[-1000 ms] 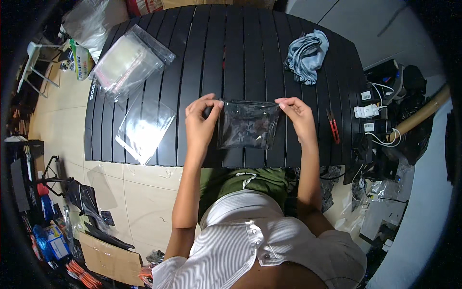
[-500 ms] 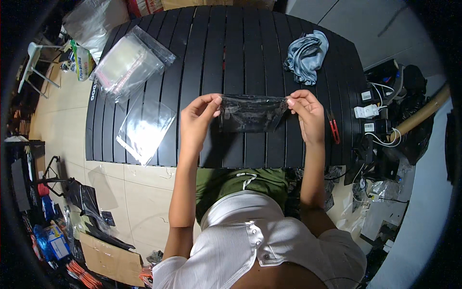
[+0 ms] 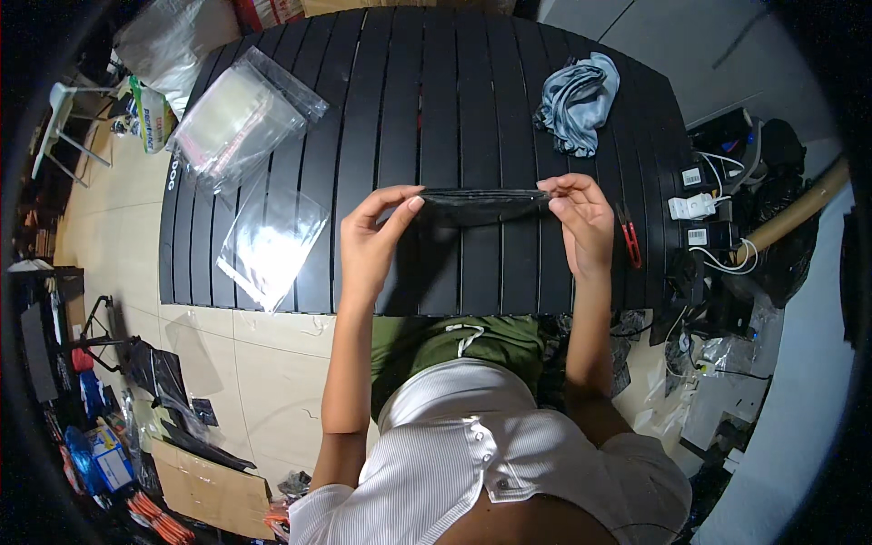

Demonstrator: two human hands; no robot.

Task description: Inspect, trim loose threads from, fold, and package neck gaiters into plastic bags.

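A clear plastic bag (image 3: pixel 481 198), looking dark against the table, is stretched between my two hands above the black slatted table (image 3: pixel 372 136). Its left end is pinched by my left hand (image 3: pixel 380 232), thumb against fingers. The other end sits between the thumb and fingers of my right hand (image 3: pixel 581 222). Seen nearly edge-on, the bag shows as a thin band, so its face is mostly hidden. Just right of my right hand lies a pair of red thread snips (image 3: pixel 629 241). To the left of my left hand, a flat clear bag (image 3: pixel 277 241) rests on the table.
A stack of clear plastic bags (image 3: pixel 232 123) occupies the table's far left. Crumpled blue-grey cloth (image 3: pixel 581 102) lies at the far right. Beyond the right edge are white chargers with cables (image 3: pixel 695 207) and a cardboard tube (image 3: pixel 795 213). A white chair (image 3: pixel 68 123) stands at left.
The bag has tilted from showing its broad face to nearly edge-on. Both hands have shifted slightly toward me and still grip its ends.
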